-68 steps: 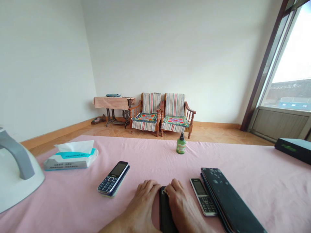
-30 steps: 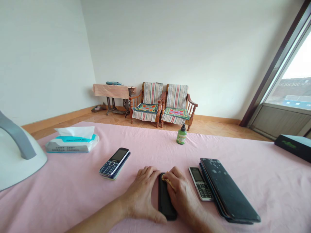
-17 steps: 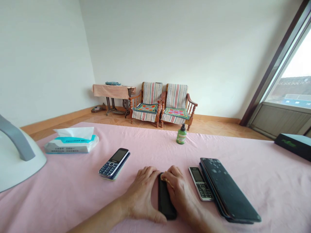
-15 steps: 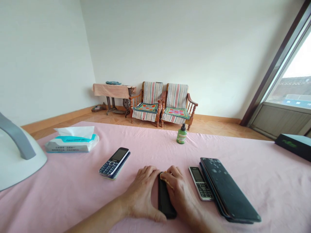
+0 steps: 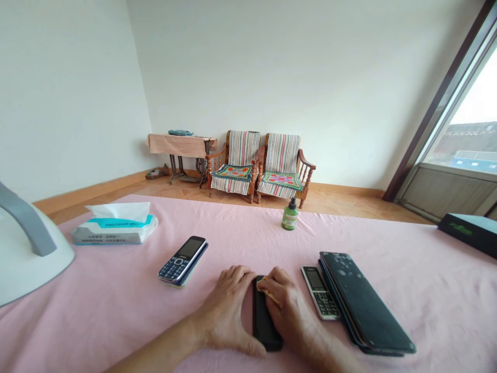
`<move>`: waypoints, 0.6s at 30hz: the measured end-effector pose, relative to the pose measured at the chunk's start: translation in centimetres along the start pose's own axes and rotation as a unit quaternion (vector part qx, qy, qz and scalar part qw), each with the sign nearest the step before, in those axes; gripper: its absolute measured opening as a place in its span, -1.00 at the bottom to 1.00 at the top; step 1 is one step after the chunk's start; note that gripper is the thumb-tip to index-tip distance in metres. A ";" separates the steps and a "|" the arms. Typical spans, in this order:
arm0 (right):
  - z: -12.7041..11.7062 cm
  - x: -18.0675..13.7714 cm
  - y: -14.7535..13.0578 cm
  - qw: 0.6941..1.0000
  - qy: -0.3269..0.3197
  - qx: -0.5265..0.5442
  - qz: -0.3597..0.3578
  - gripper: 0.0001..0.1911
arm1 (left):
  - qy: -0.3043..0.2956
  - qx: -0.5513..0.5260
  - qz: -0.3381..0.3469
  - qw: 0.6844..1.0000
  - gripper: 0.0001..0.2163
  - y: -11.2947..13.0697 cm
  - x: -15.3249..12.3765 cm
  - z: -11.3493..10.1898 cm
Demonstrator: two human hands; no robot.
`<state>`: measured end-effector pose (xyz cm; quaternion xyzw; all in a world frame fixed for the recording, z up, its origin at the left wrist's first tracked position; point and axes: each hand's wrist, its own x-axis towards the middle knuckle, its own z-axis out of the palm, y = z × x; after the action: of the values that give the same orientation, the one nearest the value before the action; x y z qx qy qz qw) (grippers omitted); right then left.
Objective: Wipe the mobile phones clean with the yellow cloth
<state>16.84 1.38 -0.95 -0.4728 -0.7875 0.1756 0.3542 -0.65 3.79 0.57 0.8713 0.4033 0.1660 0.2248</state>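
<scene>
A dark, slim phone (image 5: 265, 322) lies flat on the pink cloth in front of me. My left hand (image 5: 224, 306) steadies it, fingertips at the far end and thumb at the near end. A small yellowish wiping cloth (image 5: 268, 287) is pinched in my right hand (image 5: 288, 299) and pressed on the upper part of the phone. Part of the phone's right side is hidden under that hand. Right of it lie a white keypad phone (image 5: 321, 295) and a stack of large dark phones or tablets (image 5: 367, 300). A blue keypad phone (image 5: 181, 260) rests on another flat device to the left.
On the pink tablecloth (image 5: 240, 233) stand a green pump bottle (image 5: 289, 215), a tissue pack (image 5: 115, 228) and, at the right, a black box (image 5: 468, 235). A white appliance with a grey handle (image 5: 29, 259) is at the left edge. Two wooden chairs (image 5: 257, 166) stand beyond.
My right hand has shifted very slightly with the cloth along the phone's upper part. My left hand and the phone stay in place.
</scene>
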 end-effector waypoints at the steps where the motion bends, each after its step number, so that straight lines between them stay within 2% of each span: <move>1: 0.0 0.0 0.0 1.000 -0.004 0.004 -0.004 -0.65 | 0.000 0.000 -0.001 1.000 -0.18 0.0 0.0 0.0; 13: -0.2 0.1 -0.5 1.000 -0.015 -0.018 0.010 -0.65 | -0.001 0.005 -0.001 1.000 -0.17 0.1 0.0 0.0; 18: -0.2 0.2 -0.3 0.999 -0.001 -0.026 0.019 -0.67 | 0.004 0.001 -0.002 1.000 -0.19 0.0 0.0 0.1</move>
<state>16.71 1.36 -0.57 -0.4965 -0.7831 0.1622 0.3374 -0.62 3.79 0.47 0.8703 0.4059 0.1687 0.2222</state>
